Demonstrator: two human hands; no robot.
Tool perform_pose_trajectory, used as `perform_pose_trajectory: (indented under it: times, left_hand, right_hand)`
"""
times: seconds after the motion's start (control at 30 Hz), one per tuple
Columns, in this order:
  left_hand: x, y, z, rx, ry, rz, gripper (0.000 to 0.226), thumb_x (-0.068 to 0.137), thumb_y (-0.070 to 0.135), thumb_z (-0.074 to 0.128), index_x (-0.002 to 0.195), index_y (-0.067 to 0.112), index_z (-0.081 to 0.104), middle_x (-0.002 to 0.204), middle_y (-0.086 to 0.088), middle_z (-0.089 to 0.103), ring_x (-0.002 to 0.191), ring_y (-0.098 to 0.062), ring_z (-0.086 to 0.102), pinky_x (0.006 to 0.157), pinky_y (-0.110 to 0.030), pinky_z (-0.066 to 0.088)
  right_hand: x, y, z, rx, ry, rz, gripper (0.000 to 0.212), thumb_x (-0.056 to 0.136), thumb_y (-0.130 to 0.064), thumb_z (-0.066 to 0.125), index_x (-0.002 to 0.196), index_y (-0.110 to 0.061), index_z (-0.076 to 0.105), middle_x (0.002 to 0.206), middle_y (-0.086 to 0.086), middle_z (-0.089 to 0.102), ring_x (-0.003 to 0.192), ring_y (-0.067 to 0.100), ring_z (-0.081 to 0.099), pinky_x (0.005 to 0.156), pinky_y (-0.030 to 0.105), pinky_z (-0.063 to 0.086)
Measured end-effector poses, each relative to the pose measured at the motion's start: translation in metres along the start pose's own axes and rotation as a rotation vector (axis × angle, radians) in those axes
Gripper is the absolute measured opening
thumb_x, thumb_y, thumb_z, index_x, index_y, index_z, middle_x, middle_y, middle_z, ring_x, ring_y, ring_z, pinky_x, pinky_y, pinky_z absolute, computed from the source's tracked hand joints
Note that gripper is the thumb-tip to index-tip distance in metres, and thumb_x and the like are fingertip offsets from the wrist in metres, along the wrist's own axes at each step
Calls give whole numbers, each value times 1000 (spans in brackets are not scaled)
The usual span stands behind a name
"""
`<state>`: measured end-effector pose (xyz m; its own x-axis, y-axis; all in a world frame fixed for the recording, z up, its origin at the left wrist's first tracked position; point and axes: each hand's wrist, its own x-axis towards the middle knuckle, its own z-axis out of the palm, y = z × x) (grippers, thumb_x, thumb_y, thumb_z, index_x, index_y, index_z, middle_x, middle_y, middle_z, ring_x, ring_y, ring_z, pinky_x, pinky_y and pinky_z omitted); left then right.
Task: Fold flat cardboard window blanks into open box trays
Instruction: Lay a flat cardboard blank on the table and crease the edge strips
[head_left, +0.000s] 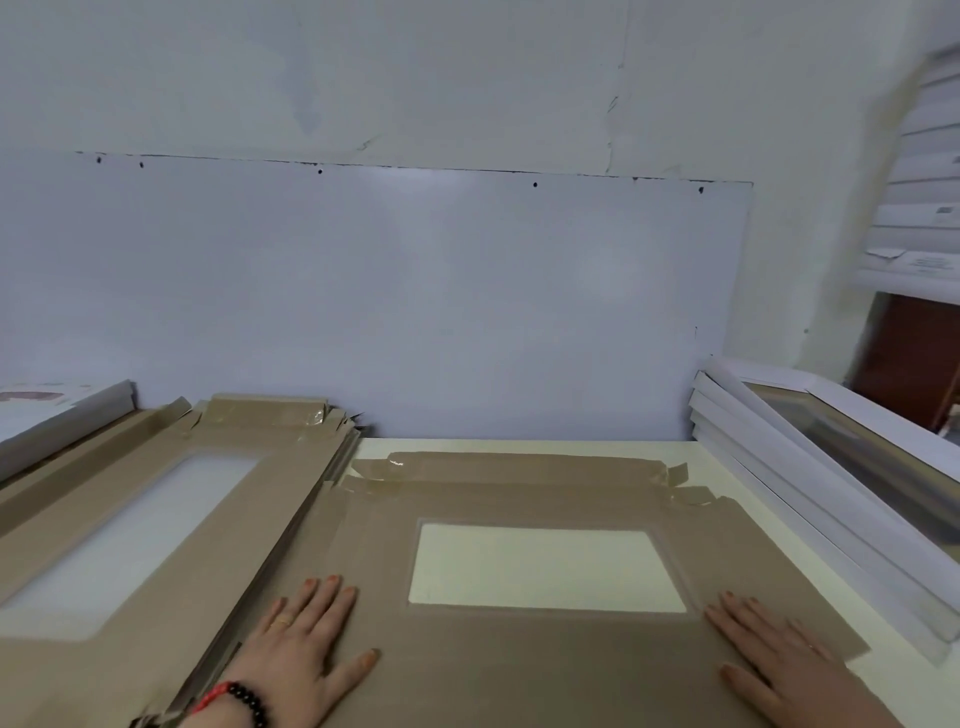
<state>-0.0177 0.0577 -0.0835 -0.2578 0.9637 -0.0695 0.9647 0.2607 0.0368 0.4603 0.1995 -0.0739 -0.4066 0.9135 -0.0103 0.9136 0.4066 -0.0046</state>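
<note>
A flat brown cardboard window blank (524, 501) lies on the cream table in front of me, its clear rectangular window (543, 566) in the middle. Its far flaps are folded over and shiny. My left hand (306, 649) presses flat on the blank's left side, fingers straight and spread, a beaded bracelet on the wrist. On the blank's right side my right hand (779, 660) also lies flat with straight fingers. Neither hand holds anything.
A stack of the same brown window blanks (171, 519) lies to the left, overlapped by the working blank's edge. Folded white box trays (831, 483) lean in a pile on the right. A pale wall panel (363, 301) stands right behind the cream table (717, 452).
</note>
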Motion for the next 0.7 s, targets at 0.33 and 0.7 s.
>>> perform_pose_trajectory:
  times: [0.33, 0.7]
  left_hand:
    - [9, -10, 2, -132, 50, -206, 78, 86, 78, 18, 152, 39, 1, 161, 5, -9, 148, -16, -8, 120, -33, -1]
    - [22, -11, -19, -351, 179, -416, 58, 84, 49, 60, 135, 30, 40, 145, -3, 41, 130, -21, 44, 107, -31, 36]
  right_hand:
    - [-11, 26, 10, 25, 142, 370, 63, 93, -67, 11, 149, -45, -6, 161, -11, -2, 148, 13, 5, 118, 35, 12]
    - [1, 35, -1, 226, 285, 693, 66, 85, -64, 47, 139, -28, 38, 132, 4, 54, 116, 23, 54, 94, 35, 46]
